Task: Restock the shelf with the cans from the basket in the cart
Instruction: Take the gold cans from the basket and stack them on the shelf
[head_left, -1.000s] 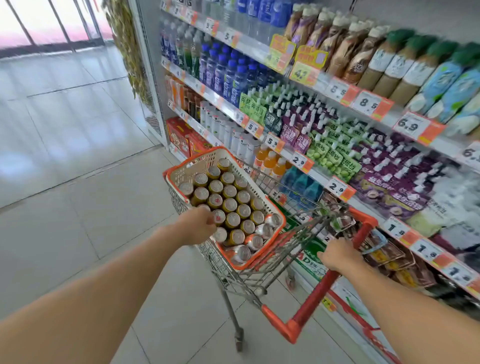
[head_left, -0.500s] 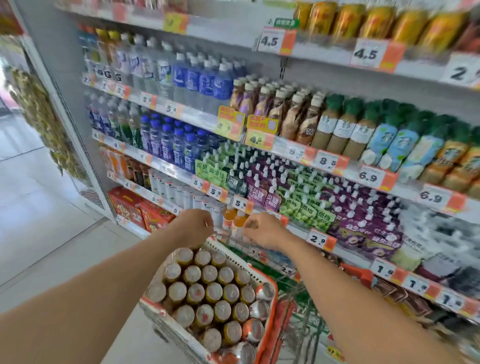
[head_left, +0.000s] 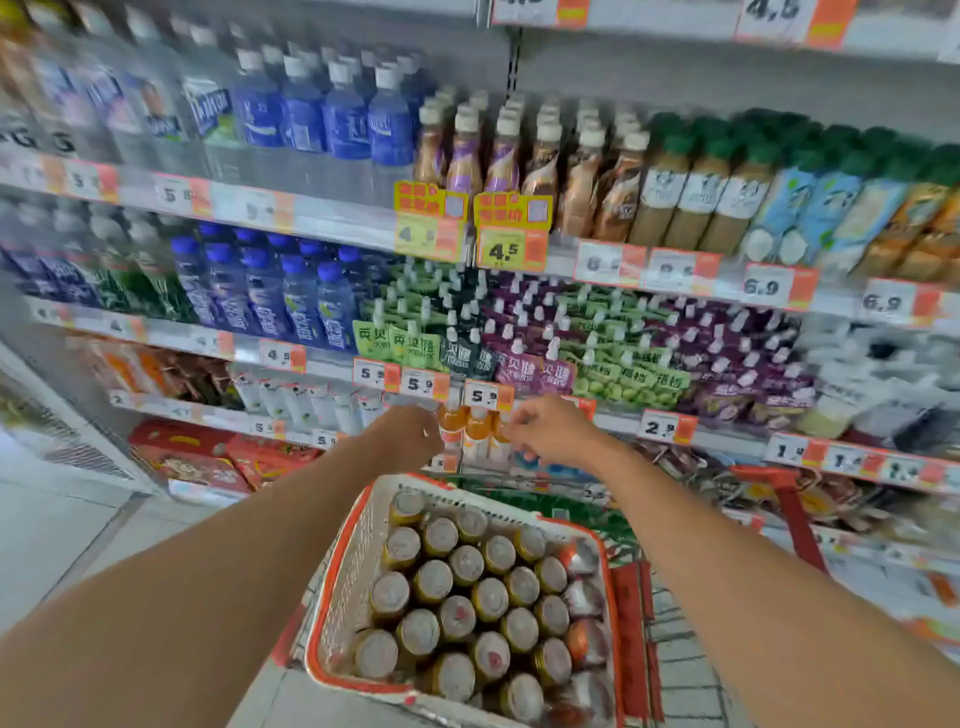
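Your restocking has barely begun, as far as this view shows. The basket (head_left: 332, 582) sits in the cart (head_left: 631, 639) right below you, packed with upright cans (head_left: 457, 587) in tight rows and a few red ones lying along its right side; I see no gap in the rows, so I judge that few cans or none have left it.

Both arms reach past the basket to the shelf (head_left: 613, 415) where small orange-topped bottles (head_left: 470, 431) stand under the price tags (head_left: 483, 396). Your left hand (head_left: 408, 434) is just beside those bottles with its fingers curled, but the blur hides whether it holds anything, so I cannot tell. Your right hand (head_left: 545, 428) is at their other side, fingers bent toward them as if pinching; whether it grips one I cannot tell either.

No can is in either hand. You appear to be tidying or clearing space on the shelf, and all the can moving is left to do.
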